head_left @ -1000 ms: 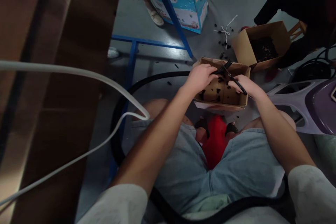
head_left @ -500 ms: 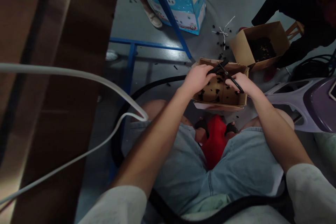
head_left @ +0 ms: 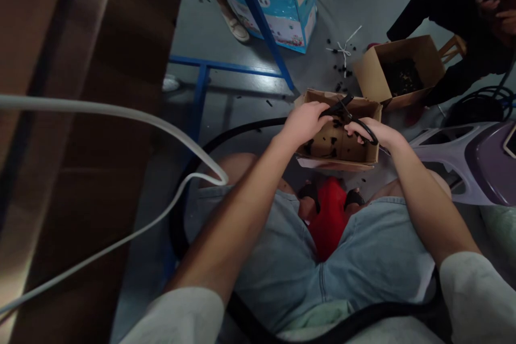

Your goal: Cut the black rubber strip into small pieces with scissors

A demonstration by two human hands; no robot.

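Observation:
My left hand (head_left: 308,122) is closed around a black rubber strip (head_left: 338,105) near its end, over an open cardboard box (head_left: 341,162). The strip trails from that hand to the left and loops round by my thigh. In my right hand (head_left: 373,133) is a pair of scissors (head_left: 367,130) with black handles. Their blades lie across the strip just beyond my left fingers; whether they are fully closed cannot be made out. Several small black cut pieces (head_left: 333,141) lie on the bottom of the box.
A second cardboard box (head_left: 419,91) with black bits stands beyond, near a seated person (head_left: 427,5). A blue metal frame (head_left: 242,69) and a blue printed carton (head_left: 278,21) are farther left. A purple plastic chair (head_left: 479,166) stands right; a white cable (head_left: 161,126) crosses the left.
The strip's end has shifted slightly to the right past my left hand. My right hand has turned a little, with the scissors' handles lying differently. The seated person's hands have moved.

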